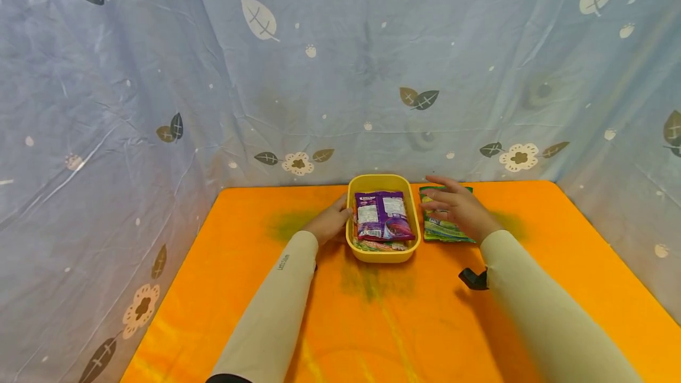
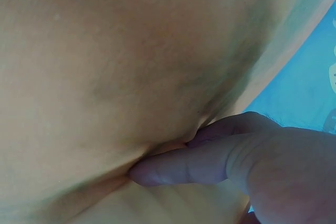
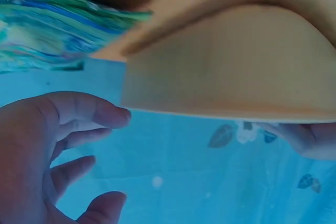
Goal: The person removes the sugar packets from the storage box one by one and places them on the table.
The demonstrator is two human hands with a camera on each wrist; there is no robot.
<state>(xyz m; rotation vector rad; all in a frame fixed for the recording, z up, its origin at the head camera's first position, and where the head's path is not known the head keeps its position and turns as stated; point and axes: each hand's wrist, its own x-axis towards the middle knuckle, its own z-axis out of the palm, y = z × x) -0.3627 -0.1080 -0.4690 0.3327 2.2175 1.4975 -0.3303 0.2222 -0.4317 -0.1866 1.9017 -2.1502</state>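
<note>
A yellow plastic tub (image 1: pixel 385 256) stands at the back of the table. In it lies a purple snack packet (image 1: pixel 384 216), on top of other colourful packets (image 1: pixel 380 246). My left hand (image 1: pixel 331 221) holds the tub's left wall, with the thumb at the rim; in the left wrist view the hand (image 2: pixel 286 163) is close against the tub's wall (image 2: pixel 105 66). Over a stack of green packets (image 1: pixel 447 234) right of the tub hovers my right hand (image 1: pixel 460 208), fingers spread and slightly bent. The right wrist view shows this hand (image 3: pixel 39 140) apart from the packets (image 3: pixel 58 32), holding nothing.
An orange cloth (image 1: pixel 255 265) covers the table. Behind it and at both sides hang blue curtains (image 1: pixel 340 87) with leaf and flower prints, close to the tub at the back. A black strap piece (image 1: pixel 473 279) sticks out from the right wrist.
</note>
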